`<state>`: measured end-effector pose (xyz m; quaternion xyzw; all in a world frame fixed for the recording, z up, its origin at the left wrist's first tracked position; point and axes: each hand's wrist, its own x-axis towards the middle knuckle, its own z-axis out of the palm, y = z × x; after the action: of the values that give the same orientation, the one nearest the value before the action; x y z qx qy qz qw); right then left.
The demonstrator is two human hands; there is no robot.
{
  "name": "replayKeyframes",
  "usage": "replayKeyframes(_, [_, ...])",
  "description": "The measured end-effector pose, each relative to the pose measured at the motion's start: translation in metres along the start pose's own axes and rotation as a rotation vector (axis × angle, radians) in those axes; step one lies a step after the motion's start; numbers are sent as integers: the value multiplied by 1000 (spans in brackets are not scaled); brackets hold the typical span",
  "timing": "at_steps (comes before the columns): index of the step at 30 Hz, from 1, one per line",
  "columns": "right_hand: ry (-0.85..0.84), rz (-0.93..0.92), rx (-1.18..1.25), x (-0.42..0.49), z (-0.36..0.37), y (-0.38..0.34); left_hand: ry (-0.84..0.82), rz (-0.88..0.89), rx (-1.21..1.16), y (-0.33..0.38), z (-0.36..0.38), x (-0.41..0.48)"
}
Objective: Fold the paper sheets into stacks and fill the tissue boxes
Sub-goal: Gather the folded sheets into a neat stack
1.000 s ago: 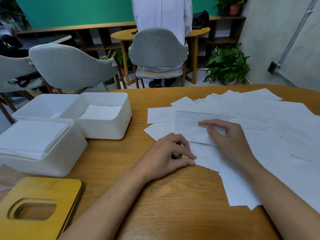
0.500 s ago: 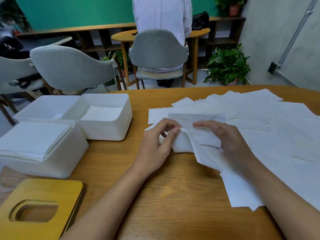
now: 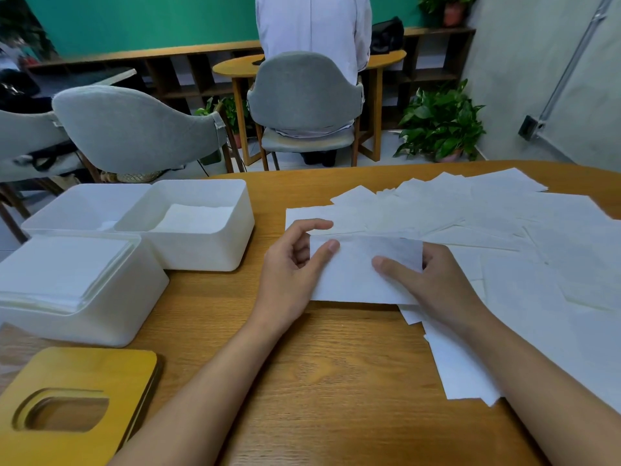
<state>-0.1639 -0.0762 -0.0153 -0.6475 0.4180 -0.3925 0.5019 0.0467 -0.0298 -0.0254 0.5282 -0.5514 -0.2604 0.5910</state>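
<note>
Left hand (image 3: 292,267): grips the left end of the folded sheet (image 3: 356,274), with the thumb laid on its front face and the index finger curled above its upper edge.
Right hand (image 3: 437,287): pinches the right end of the same sheet, thumb on the front face and pointing left, the other fingers hidden behind the right edge.
Folded sheet: a wide white rectangle held level between the two hands, over the near edge of the loose sheets; a greyer band runs along its upper part. Whether its lower edge touches the surface cannot be told.
Loose sheets (image 3: 504,223): many white sheets spread flat and overlapping across the right half of the surface (image 3: 319,381), some passing under the right forearm.
Near box (image 3: 100,321): a white tissue box at the left, holding a stack of white sheets that reaches about to its rim.
Middle box (image 3: 208,253): a white box just behind the near box, with a low stack lying on its floor.
Far box (image 3: 50,223): a white box touching the left side of the middle box; its contents are unclear.
Wooden lid (image 3: 111,371): a yellow-brown panel with an oval slot, lying flat at the near left corner.
Background: grey chairs (image 3: 134,129), a seated person (image 3: 312,25) facing away, and a potted plant (image 3: 440,122).
</note>
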Motion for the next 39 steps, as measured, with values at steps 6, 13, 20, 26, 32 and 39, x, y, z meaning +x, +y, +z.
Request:
replayKeyframes(6, [6,-22,30,-1,1,-1,68,-14,49,2,1,0])
replayKeyframes(13, [33,-78,61,-1,0,-2,66,-104,60,1,0,-1])
replayKeyframes(20, [59,-129,52,-1,0,-5,-124,-231,-188,8,-3,-1])
replayKeyframes(26, [42,-157,-120,3,-6,-1,-56,-56,-11,0,0,-1])
replayKeyframes(32, [213,-113,-154,12,-16,10,-285,115,546,-13,-5,-4])
replayKeyframes(39, [194,-121,-204,13,-15,16,-332,149,623,-18,-7,-2])
